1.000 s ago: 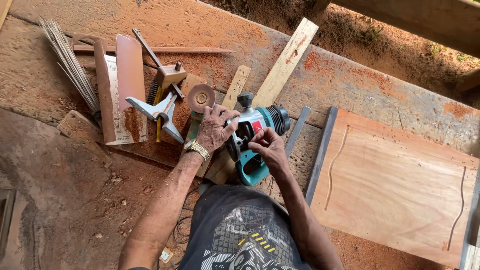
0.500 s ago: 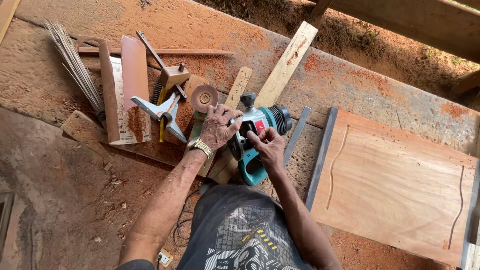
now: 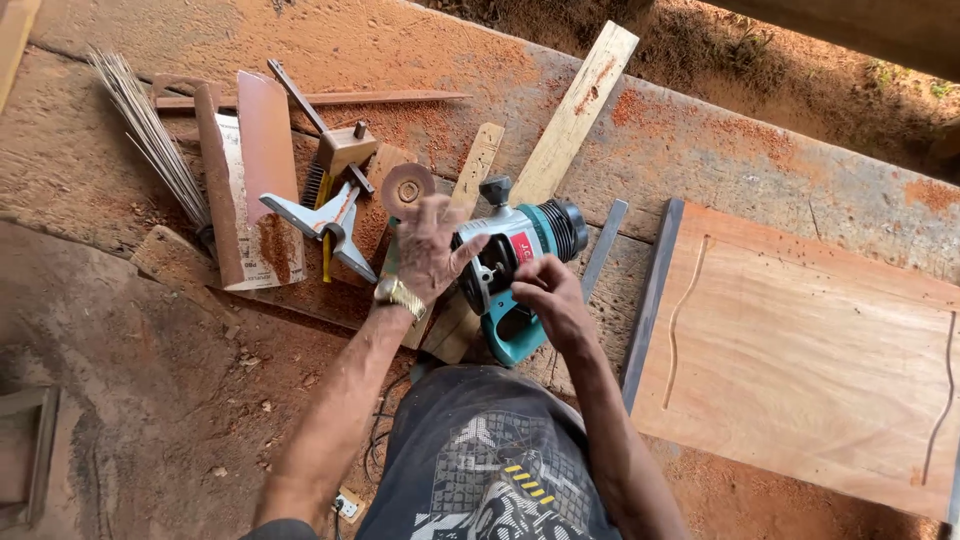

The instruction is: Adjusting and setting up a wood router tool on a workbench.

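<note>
The left hand (image 3: 425, 250), a metal watch (image 3: 399, 296) circling its wrist, is resting with fingers spread wide across the black base of a teal router (image 3: 520, 270) that is lying on its side on the dusty workbench (image 3: 700, 150). The right hand (image 3: 548, 298) is curling its fingers narrowly against the tool's lower body, pinching at something too small to make out. Both forearms are reaching forward from the body, elbows bent, converging on the one machine, whose ribbed black cap is pointing away.

Just left of the left hand, one worn abrasive disc (image 3: 408, 187) is standing by a metal square (image 3: 325, 220). Two pale wooden slats (image 3: 580, 105) are lying angled under the router. Farther left, a bundle of thin sticks (image 3: 150, 140) is fanning out. To the right, one smooth wooden panel (image 3: 800, 350) with two wavy routed grooves is lying flat, red sawdust speckling everything.
</note>
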